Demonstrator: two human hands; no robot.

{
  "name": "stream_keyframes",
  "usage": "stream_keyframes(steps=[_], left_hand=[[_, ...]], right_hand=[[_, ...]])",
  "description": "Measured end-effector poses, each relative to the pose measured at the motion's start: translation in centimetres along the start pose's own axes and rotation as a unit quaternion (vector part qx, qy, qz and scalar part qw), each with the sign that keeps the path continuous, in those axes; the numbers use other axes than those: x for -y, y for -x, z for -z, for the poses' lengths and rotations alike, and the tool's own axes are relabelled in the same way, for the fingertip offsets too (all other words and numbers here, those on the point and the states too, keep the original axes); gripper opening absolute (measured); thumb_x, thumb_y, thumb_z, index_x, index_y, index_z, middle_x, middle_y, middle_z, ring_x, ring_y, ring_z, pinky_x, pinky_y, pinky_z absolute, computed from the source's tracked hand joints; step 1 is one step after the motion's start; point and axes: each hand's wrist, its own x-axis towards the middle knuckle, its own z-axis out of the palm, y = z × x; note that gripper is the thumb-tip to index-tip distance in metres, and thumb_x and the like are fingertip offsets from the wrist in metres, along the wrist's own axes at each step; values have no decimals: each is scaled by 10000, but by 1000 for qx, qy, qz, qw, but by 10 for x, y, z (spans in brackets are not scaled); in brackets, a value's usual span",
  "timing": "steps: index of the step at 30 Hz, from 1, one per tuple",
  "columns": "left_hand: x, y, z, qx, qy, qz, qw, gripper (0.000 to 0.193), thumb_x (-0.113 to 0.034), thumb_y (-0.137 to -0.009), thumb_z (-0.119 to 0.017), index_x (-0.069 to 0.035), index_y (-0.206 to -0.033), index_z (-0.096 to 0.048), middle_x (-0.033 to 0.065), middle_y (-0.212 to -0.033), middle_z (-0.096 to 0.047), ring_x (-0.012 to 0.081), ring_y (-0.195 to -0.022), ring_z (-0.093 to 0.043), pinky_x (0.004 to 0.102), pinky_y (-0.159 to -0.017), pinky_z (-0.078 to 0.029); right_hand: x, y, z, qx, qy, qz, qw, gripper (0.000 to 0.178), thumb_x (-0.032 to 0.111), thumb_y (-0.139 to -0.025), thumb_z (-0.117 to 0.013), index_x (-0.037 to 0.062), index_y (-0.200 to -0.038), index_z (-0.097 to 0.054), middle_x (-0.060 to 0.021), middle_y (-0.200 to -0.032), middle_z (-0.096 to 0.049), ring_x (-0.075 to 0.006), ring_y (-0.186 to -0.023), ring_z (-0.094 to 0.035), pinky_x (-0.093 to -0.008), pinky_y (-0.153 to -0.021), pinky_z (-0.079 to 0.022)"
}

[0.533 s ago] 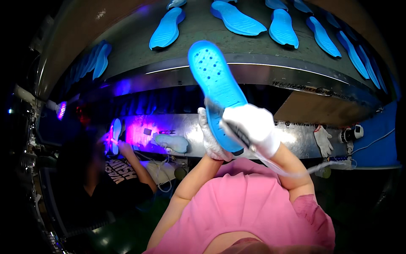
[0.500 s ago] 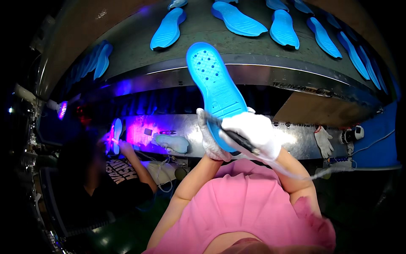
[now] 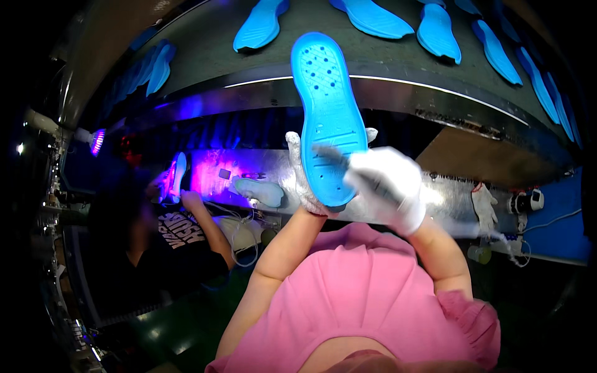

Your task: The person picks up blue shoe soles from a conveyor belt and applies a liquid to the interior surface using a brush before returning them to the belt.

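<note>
Blue shoe sole [image 3: 326,112] held off the desk [image 3: 283,163], long axis near 12 o'clock. Left grip [image 3: 307,191] wrapped round its near end from beneath, fingers at both edges; right grip [image 3: 388,186] closed on a dark brush-like tool [image 3: 333,154], tip over the sole's lower half. We cannot tell if it touches.

Risks, as we judge: a hard stroke could twist the sole, backed only at one end; a snag on the pale hose [image 3: 460,229], at 4 o'clock, could jerk the tip.

Around: metal rim [image 3: 242,86] behind the far end, a possible knock; soles [image 3: 439,32] at 1; cardboard [image 3: 491,155] at 3; spare glove [image 3: 484,206] at 4; pale sole [image 3: 258,191] at 7; co-worker's hand [image 3: 193,202] at 8; purple lamp [image 3: 97,142] at 9.
</note>
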Motion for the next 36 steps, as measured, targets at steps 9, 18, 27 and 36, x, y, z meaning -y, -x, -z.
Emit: stream_keyframes(steps=[9, 18, 27, 36], left_hand=[[-31, -12, 22, 53, -94, 64, 992, 1000, -797, -865, -354, 31, -1426, -382, 382, -1231, -535, 436, -979, -653, 490, -845, -563], [-67, -22, 50, 82, 60, 263, 960, 737, -550, -958, -473, -27, -1470, -391, 224, -1420, -496, 382, -1256, -538, 533, -1076, -410], [-82, -29, 28, 11, -260, 270, 927, 719, -508, -922, -534, 60, -1361, -503, 279, -1312, -565, 411, -1140, -609, 546, -976, -492], [-97, -39, 32, 12, -374, 242, 895, 444, -422, -920, -614, 3, -1048, -638, 244, -1105, -662, 343, -883, -695, 441, -789, -585]], right_hand=[[1, 7, -6, 16, 45, 83, 995, 223, -37, -758, -741, 50, -952, -671, -95, -810, -655, -230, -755, -688, -316, -667, -550], [13, -4, -1, 266, 90, 176, 943, 264, 52, -728, -657, 113, -979, -602, -23, -894, -626, -256, -844, -611, -356, -686, -520], [25, -12, 1, 299, 97, 99, 944, 166, 76, -763, -672, 135, -918, -665, 7, -941, -686, -201, -768, -642, -283, -645, -499], [13, -11, 8, 191, 75, 88, 975, 202, 96, -707, -764, 134, -886, -678, -18, -949, -715, -207, -700, -651, -285, -618, -510]])
